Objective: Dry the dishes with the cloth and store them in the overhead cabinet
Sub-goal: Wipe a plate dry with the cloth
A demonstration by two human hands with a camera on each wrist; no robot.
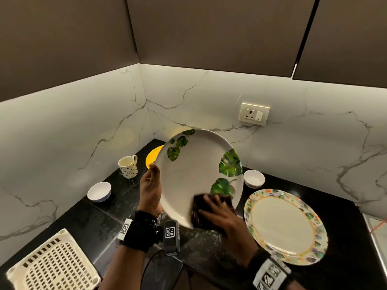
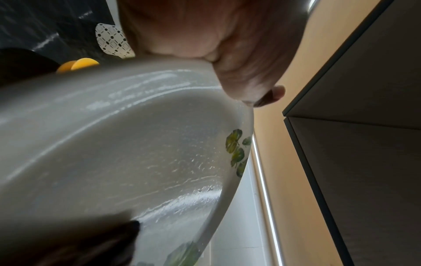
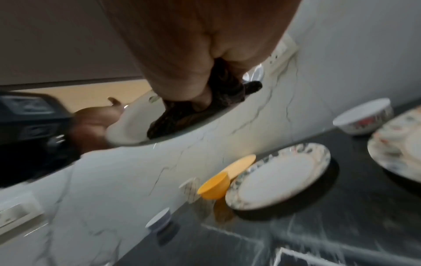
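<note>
A large white plate with green leaf prints (image 1: pixel 194 174) is held tilted above the black counter. My left hand (image 1: pixel 150 185) grips its left rim, thumb on the face; the left wrist view shows water drops on the plate (image 2: pixel 136 153) under my thumb (image 2: pixel 246 75). My right hand (image 1: pixel 222 214) presses a dark brown cloth (image 1: pixel 201 206) against the plate's lower right face. In the blurred right wrist view the cloth (image 3: pixel 193 115) is bunched under my fingers on the plate (image 3: pixel 127 129).
On the counter (image 1: pixel 104 222) lie a colourful-rimmed plate (image 1: pixel 284 225), two small white bowls (image 1: pixel 98 191) (image 1: pixel 253 178), a patterned mug (image 1: pixel 128 165), a yellow dish (image 1: pixel 152 156) and a white plastic rack (image 1: pixel 52 264). Dark overhead cabinets (image 1: pixel 209 28) hang above, doors closed. A wall socket (image 1: pixel 253 113) sits behind.
</note>
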